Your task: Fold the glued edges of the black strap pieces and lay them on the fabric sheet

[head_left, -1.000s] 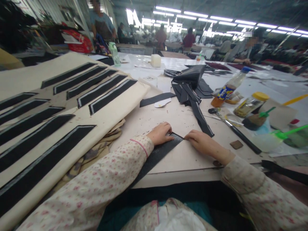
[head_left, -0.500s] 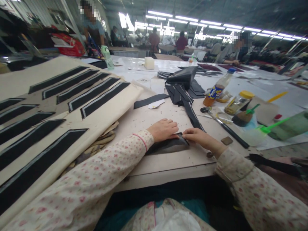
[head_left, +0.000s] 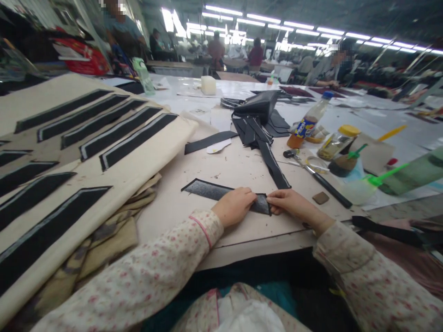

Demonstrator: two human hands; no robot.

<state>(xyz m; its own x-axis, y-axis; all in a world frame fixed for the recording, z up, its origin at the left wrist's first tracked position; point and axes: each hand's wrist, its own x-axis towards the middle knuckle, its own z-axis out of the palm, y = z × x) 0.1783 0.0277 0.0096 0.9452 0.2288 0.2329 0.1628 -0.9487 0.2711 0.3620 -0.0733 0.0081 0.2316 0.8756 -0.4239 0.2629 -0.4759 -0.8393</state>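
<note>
A black strip (head_left: 207, 189) with a grey, rough-looking face and narrow black edges lies slanted on the pale work board (head_left: 166, 216). Across its right half rests my left hand (head_left: 236, 205), fingers bent together and gripping the strip near its end. My right hand (head_left: 292, 205) pinches the strip's right end between thumb and fingers. The fingertips of both hands are close together. Just beyond them, another long black strip (head_left: 273, 166) runs back to a pile of black pieces (head_left: 251, 130). A single black piece (head_left: 209, 141) and a white pattern piece (head_left: 218, 146) lie farther off.
At left, a cream padded board (head_left: 166, 150) carries several black strips above folded brown cloth (head_left: 114, 240). On the right stand a drink bottle (head_left: 306, 122), a yellow-lidded jar (head_left: 337, 144) and a green-handled glue container (head_left: 360, 189). A hammer (head_left: 325, 182) lies there. Co-workers are behind.
The strip has turned and now lies flat, grey face up, its left end stretching out beyond my left hand. My right hand still pinches its right end. The view has shifted slightly.
</note>
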